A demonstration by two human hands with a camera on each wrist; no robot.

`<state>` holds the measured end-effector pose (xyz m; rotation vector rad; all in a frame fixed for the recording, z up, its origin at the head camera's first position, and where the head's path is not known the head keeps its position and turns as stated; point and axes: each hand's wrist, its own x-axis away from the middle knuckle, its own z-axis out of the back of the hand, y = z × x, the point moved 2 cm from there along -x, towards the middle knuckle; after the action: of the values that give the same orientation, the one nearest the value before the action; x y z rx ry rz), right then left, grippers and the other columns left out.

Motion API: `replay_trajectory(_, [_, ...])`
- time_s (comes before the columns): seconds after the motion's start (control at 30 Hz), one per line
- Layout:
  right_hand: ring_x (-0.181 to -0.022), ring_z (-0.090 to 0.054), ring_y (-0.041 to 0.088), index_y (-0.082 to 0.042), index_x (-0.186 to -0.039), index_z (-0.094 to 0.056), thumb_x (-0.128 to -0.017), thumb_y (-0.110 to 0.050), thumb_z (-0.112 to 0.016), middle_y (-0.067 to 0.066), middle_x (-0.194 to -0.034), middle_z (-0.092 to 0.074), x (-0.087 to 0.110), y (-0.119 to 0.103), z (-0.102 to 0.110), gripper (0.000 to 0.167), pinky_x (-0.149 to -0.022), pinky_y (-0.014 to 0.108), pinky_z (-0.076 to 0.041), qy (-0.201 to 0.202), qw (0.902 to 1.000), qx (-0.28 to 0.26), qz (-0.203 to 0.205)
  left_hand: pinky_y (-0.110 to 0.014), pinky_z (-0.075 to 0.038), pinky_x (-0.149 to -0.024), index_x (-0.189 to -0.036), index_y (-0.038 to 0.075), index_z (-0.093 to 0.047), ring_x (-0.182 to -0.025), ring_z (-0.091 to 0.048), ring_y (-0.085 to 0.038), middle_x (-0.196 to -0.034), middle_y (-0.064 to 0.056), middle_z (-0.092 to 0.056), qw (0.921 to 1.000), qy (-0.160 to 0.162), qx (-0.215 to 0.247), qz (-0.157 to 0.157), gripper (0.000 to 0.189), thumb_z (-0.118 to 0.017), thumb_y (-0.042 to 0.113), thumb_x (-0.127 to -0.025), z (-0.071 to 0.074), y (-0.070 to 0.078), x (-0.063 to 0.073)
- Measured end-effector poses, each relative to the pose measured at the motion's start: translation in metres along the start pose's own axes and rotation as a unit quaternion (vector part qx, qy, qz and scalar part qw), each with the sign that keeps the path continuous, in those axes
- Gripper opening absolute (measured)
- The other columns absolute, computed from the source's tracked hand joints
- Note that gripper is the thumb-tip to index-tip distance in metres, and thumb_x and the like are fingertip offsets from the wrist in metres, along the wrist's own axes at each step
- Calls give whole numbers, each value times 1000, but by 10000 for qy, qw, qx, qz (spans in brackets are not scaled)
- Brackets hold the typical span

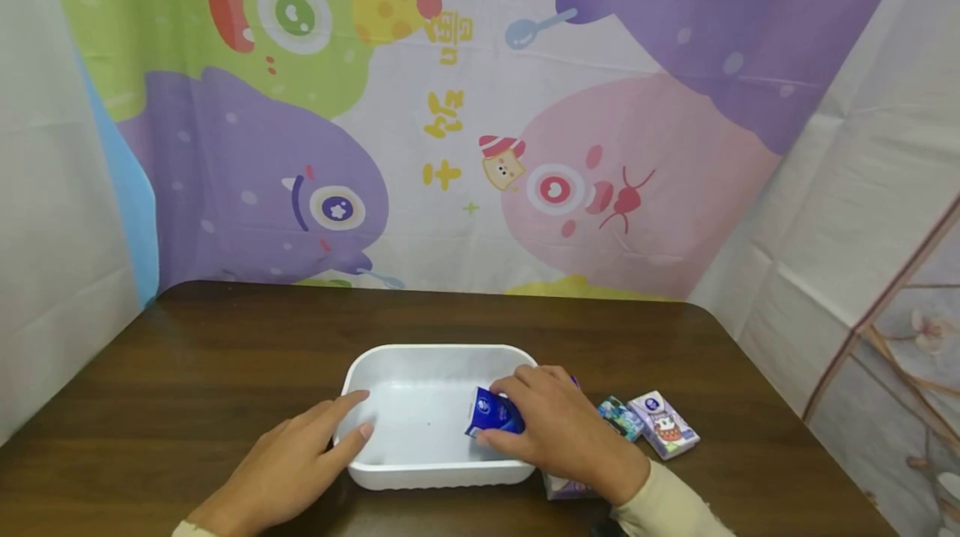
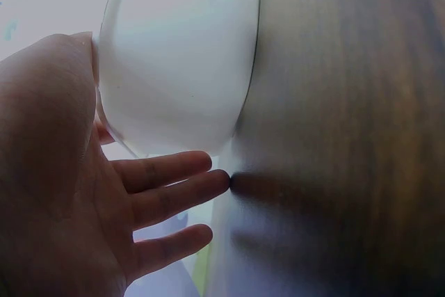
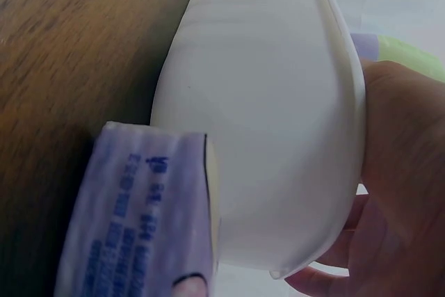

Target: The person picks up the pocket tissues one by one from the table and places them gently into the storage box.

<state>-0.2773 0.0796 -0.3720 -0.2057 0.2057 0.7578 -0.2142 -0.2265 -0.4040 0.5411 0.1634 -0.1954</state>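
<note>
A white plastic tray (image 1: 442, 477) stands on the table. Beside its left end is my left hand (image 1: 296, 454), fingers extended and thumb at the rim; the left wrist view has those fingers (image 2: 182, 196) spread past the tray's end wall. My right hand (image 1: 558, 424) reaches over the tray's right rim and pinches a small dark blue tissue pack (image 1: 491, 412) between thumb and fingers, over the inside of the tray. In the right wrist view the tray wall hides the fingertips and that pack.
A lilac tissue pack with a cartoon print (image 1: 665, 424) and a green-blue pack (image 1: 618, 416) lie right of the tray. Another purple pack (image 1: 567, 489), close against the tray's right side, is partly under my right wrist. A cartoon-printed curtain (image 1: 450, 253) hangs behind the table.
</note>
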Motion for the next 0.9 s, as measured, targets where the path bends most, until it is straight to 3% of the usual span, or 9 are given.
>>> replay_trajectory(0.9, [-108, -60, 15, -18, -121, -68, -91, -66, -61, -2, -111, -66, -1, 0, -1, 57, -105, 49, -37, -85, 9998, -126, -89, -60, -46, -95, -144, 22, -56, -124, -57, -33, -137, -4, -60, 10000, -26, 0, 19, 57, -47, 59, -101, 1, 1, -1])
